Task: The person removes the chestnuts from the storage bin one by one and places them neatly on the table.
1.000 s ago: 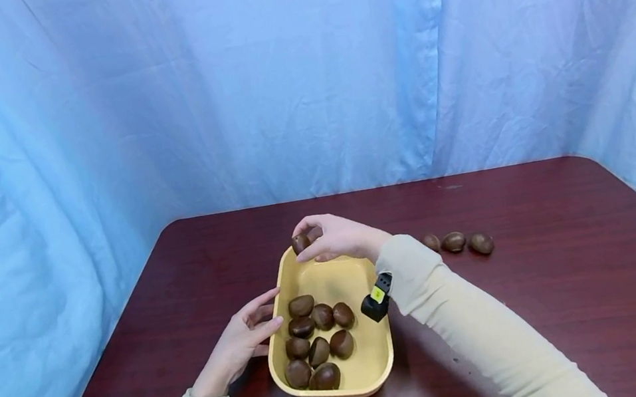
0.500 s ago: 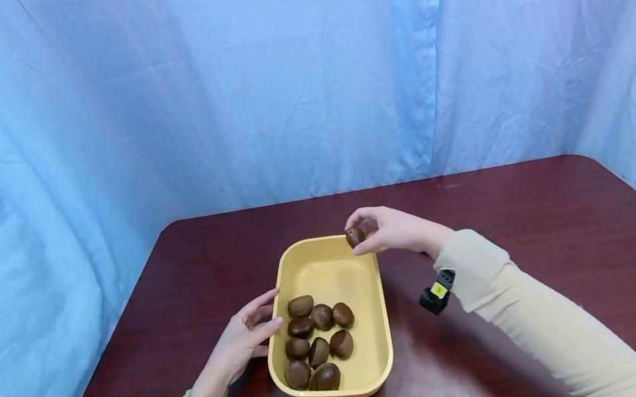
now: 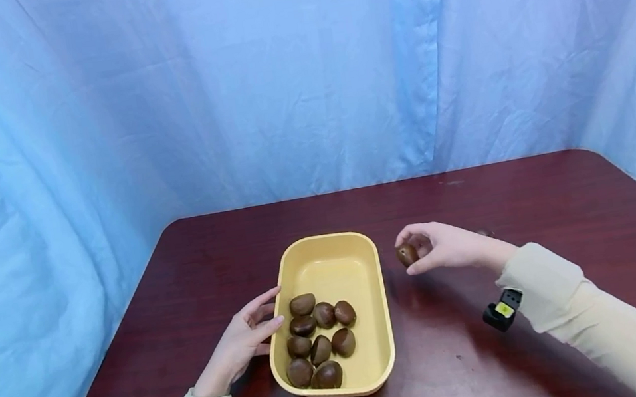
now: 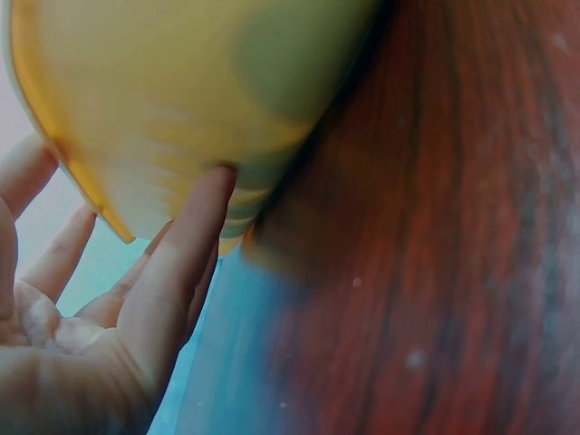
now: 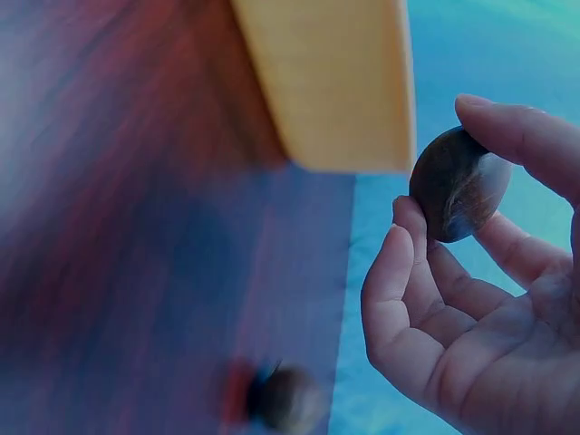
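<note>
A yellow plastic bin (image 3: 377,370) stands on the table with several brown chestnuts (image 3: 343,342) gathered in its near left part. My left hand (image 3: 246,339) touches the bin's left side, its fingers extended along the wall. In the left wrist view the fingertips meet the outside of the yellow wall (image 4: 163,82). Right of the bin and above the table, my right hand (image 3: 445,247) pinches one chestnut (image 3: 406,254) between thumb and fingers. The right wrist view shows this chestnut (image 5: 458,184) at the fingertips.
Behind the right wrist, part of a chestnut (image 3: 485,232) shows on the dark red table (image 3: 216,252); a blurred chestnut (image 5: 288,400) also lies below in the right wrist view. Pale blue curtains (image 3: 304,93) hang past the table's far and left edges.
My right hand has moved right with its chestnut, from above the bin's far end to beyond its right side, and somewhat lower. The left hand stays at the bin; the chestnuts inside look unchanged.
</note>
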The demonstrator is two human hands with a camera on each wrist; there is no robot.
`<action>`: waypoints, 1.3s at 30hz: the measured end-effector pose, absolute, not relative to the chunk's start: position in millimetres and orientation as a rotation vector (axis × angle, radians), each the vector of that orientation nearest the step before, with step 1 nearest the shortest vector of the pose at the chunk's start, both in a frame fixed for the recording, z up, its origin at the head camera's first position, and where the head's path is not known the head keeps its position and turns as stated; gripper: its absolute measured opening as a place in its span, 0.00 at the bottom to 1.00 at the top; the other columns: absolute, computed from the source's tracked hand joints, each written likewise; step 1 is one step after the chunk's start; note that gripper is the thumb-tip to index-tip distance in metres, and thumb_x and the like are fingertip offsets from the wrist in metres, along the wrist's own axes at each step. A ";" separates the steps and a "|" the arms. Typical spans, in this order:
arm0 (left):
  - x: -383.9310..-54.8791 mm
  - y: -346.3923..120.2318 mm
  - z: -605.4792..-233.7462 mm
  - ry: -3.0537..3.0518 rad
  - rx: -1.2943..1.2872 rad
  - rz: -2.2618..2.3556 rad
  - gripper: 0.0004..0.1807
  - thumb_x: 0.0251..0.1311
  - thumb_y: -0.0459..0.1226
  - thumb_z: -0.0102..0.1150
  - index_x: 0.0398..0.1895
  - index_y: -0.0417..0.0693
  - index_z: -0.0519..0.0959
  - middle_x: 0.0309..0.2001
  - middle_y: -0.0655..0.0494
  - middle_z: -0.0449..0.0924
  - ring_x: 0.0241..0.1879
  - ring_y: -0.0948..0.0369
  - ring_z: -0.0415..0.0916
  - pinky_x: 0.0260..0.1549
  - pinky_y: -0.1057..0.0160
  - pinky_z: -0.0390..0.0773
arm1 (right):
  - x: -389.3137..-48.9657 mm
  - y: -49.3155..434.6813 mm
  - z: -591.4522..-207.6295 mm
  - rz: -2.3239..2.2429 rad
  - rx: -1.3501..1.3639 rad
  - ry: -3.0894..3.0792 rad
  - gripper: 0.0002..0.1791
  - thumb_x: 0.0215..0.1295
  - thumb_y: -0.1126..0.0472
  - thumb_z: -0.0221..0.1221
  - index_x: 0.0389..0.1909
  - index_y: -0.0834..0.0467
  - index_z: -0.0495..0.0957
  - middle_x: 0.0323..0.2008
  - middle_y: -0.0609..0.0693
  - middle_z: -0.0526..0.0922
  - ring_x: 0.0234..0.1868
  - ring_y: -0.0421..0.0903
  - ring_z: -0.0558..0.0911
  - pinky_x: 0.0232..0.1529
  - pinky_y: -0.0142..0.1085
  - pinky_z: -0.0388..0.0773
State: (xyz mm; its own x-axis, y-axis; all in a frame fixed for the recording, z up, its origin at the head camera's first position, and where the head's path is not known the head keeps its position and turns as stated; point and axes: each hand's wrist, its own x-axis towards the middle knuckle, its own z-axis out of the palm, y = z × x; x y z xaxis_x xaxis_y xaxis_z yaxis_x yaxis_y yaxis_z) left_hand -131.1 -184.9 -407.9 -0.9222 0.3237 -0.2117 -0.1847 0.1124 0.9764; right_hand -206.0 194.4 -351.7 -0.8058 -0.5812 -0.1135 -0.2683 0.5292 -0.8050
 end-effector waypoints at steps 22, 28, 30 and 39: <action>-129.2 -182.9 -407.4 2.014 0.147 1.879 0.34 0.66 0.36 0.54 0.73 0.47 0.55 0.62 0.32 0.62 0.47 0.55 0.79 0.37 0.53 0.83 | -195.1 313.8 -365.3 -1.039 -0.448 2.666 0.24 0.58 0.56 0.65 0.51 0.61 0.70 0.50 0.62 0.77 0.43 0.44 0.80 0.35 0.32 0.78; -129.7 -183.3 -408.5 2.008 0.147 1.885 0.34 0.66 0.36 0.54 0.73 0.46 0.55 0.62 0.31 0.62 0.47 0.55 0.79 0.37 0.53 0.83 | -202.4 328.8 -373.5 -0.972 -0.413 2.737 0.23 0.58 0.57 0.65 0.51 0.61 0.71 0.48 0.61 0.78 0.40 0.42 0.78 0.33 0.32 0.76; -130.0 -183.2 -409.4 2.012 0.141 1.880 0.34 0.65 0.37 0.55 0.73 0.47 0.55 0.62 0.32 0.63 0.46 0.55 0.80 0.37 0.52 0.83 | -204.8 331.5 -375.4 -0.948 -0.416 2.755 0.22 0.58 0.57 0.65 0.50 0.62 0.71 0.46 0.61 0.78 0.38 0.42 0.76 0.32 0.32 0.74; -130.3 -183.8 -410.9 2.041 0.101 1.852 0.33 0.65 0.37 0.55 0.72 0.49 0.57 0.62 0.34 0.64 0.47 0.53 0.80 0.38 0.51 0.82 | -211.3 346.2 -382.9 -0.854 -0.371 2.808 0.23 0.56 0.57 0.66 0.48 0.64 0.72 0.41 0.59 0.79 0.31 0.41 0.73 0.30 0.34 0.71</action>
